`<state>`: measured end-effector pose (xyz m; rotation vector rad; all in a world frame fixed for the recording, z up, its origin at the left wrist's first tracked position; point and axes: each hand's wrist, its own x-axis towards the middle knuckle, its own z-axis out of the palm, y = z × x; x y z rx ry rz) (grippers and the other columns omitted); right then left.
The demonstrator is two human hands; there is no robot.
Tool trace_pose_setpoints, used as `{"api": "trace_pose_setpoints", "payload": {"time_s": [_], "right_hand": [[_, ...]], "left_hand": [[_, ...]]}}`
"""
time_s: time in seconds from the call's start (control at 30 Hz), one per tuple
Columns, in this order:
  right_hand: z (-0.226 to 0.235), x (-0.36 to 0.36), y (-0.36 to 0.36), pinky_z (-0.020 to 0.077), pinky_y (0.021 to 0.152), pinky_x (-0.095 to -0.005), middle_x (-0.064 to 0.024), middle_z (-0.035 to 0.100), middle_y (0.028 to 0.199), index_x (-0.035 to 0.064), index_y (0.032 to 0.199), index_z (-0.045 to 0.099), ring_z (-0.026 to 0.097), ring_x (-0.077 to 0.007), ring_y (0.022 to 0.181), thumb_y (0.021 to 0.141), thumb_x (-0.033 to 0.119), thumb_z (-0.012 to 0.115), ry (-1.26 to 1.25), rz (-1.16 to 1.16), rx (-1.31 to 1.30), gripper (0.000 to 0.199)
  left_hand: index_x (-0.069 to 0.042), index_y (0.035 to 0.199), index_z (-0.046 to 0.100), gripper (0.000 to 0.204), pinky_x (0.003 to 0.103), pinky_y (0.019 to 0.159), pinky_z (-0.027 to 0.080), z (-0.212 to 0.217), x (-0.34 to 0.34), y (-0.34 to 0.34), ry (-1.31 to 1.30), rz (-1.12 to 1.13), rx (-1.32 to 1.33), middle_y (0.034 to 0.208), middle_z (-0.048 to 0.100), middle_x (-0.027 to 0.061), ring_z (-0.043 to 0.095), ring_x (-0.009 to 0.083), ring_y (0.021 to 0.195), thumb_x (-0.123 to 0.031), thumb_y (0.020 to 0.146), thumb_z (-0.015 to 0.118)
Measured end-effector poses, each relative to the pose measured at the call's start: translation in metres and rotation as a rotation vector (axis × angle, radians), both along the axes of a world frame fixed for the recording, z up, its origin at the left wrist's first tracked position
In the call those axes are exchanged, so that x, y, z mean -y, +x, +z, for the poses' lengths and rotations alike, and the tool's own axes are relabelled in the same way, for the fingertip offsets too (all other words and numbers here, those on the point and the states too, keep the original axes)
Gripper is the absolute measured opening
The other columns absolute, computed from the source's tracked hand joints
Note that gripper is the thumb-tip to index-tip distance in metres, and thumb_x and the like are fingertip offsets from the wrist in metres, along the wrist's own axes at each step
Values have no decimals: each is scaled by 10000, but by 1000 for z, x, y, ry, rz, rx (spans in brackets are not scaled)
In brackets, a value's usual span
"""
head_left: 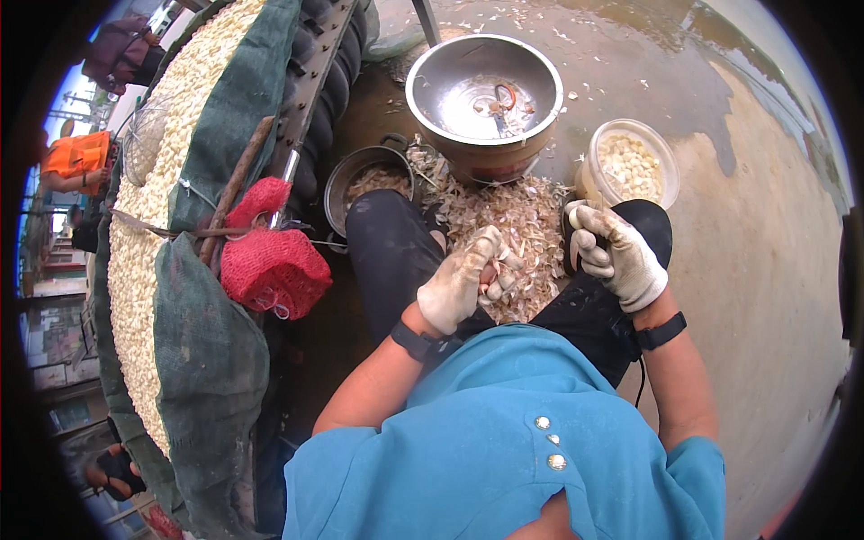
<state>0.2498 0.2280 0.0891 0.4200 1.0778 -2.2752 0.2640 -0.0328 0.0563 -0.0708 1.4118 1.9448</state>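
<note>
White work gloves cover both my hands. My left hand [463, 281] is closed around unpeeled garlic cloves [488, 274], reddish-brown and partly hidden by the fingers, above my lap. My right hand [621, 256] is raised over my right knee with its fingers curled; a pale peeled garlic clove [575, 218] shows at the thumb and fingertips. Just beyond that hand stands a round plastic tub [670, 171] of peeled cloves. Papery garlic skins [522, 225] lie heaped between my knees.
Ahead is a big steel bowl [432, 117] with skins and a red-handled tool [507, 95] inside. A small metal pot [335, 193] stands beside my left knee. On the left, green netting [211, 360] borders a long bed of peeled garlic [135, 297]; red mesh bags [274, 270] hang there. Other people are beyond.
</note>
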Motion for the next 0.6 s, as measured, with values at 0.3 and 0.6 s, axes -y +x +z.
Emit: {"api": "trace_pose_setpoints", "payload": {"time_s": [0.3, 0.6], "right_hand": [[15, -40, -23, 282, 388, -170, 21, 625, 752, 88, 1154, 591, 391, -1, 473, 946, 296, 647, 877, -265, -196, 299], [-4, 57, 19, 429, 1035, -290, -110, 572, 1353, 49, 1399, 466, 550, -189, 1231, 901, 177, 687, 647, 490, -547, 559]], "left_hand": [[-21, 1095, 627, 679, 199, 487, 335, 17, -12, -4, -62, 55, 101, 718, 591, 24, 445, 59, 556, -628, 999, 338], [-62, 1176, 564, 658, 214, 473, 321, 8, -12, 1, -249, -48, 38, 664, 517, -17, 408, 65, 529, -641, 997, 307]]}}
